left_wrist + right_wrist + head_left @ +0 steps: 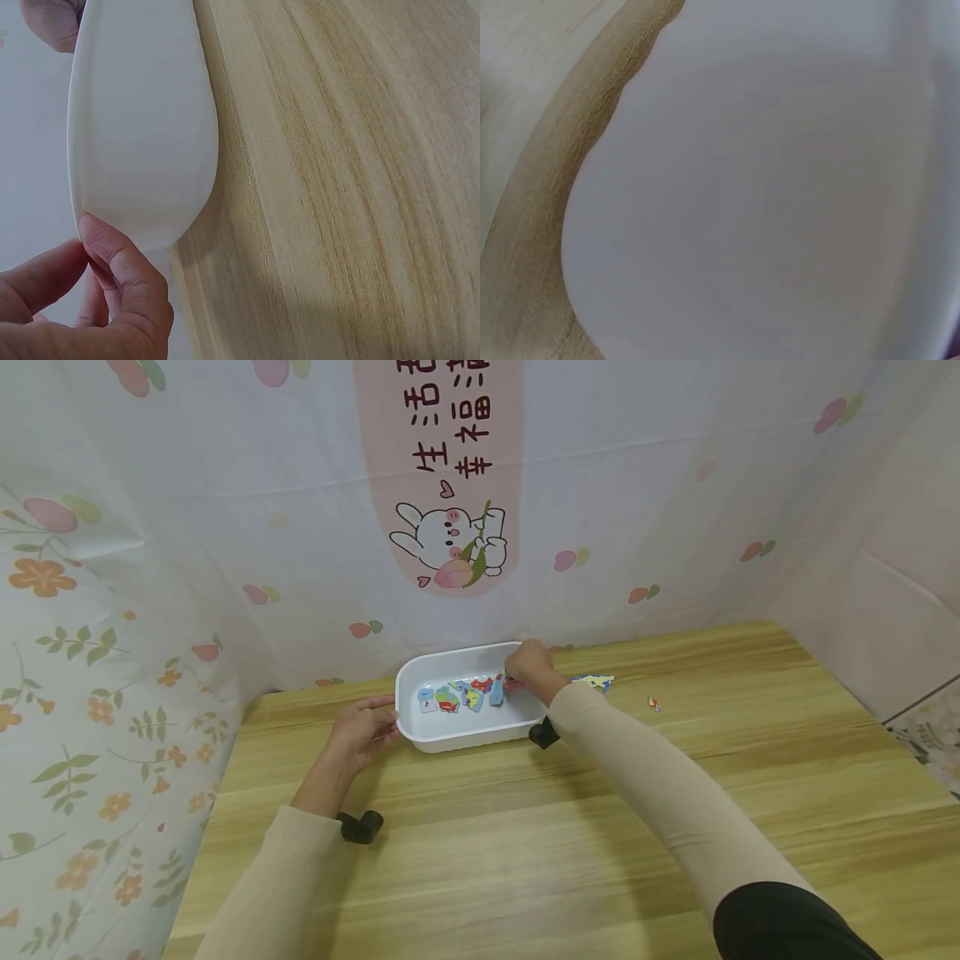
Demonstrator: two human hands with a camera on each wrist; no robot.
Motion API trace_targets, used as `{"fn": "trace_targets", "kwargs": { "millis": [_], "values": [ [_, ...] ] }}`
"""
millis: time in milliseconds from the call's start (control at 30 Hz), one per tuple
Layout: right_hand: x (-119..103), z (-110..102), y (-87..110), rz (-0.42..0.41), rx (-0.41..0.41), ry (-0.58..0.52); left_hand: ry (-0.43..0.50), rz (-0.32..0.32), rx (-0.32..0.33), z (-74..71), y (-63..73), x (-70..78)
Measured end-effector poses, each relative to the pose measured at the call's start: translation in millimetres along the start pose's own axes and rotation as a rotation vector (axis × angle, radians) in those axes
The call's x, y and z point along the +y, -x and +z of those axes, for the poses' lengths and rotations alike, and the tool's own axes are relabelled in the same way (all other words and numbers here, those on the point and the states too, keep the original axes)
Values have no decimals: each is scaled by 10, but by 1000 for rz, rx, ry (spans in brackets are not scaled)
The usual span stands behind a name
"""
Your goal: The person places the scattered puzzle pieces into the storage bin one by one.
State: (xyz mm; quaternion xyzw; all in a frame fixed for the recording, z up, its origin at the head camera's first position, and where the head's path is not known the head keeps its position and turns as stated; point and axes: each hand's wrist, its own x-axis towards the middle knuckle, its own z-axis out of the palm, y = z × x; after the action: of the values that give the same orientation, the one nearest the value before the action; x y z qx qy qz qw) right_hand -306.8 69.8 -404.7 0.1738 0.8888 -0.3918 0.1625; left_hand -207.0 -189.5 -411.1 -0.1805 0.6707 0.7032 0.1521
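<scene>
A white plastic tray stands at the back of the table, with several small flat coloured puzzle pieces lying in it. My left hand grips the tray's left end; in the left wrist view its thumb and fingers pinch the rim. At the tray's right end, my right hand reaches in over the back rim with curled fingers. A blue puzzle piece is at its fingertips, partly covered by them. The right wrist view is filled mostly by the tray's outer wall.
To the right of the tray lie a yellow and blue puzzle piece and a small red and yellow one on the wooden table. A printed curtain hangs right behind the tray, and another flowered curtain borders the left side.
</scene>
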Motion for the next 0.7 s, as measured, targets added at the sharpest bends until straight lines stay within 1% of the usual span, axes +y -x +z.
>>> {"fn": "trace_targets", "kwargs": {
  "millis": [233,400,567,700],
  "values": [
    [-24,36,-12,7,18,65,-4,-2,3,4,9,-2],
    [-24,66,-22,12,22,62,1,-3,-2,2,15,-2],
    [-10,83,-43,-6,33,92,1,-2,4,1,10,2],
    [-5,98,-55,-15,47,86,-4,1,1,-7,-3,-4]
  ]
}}
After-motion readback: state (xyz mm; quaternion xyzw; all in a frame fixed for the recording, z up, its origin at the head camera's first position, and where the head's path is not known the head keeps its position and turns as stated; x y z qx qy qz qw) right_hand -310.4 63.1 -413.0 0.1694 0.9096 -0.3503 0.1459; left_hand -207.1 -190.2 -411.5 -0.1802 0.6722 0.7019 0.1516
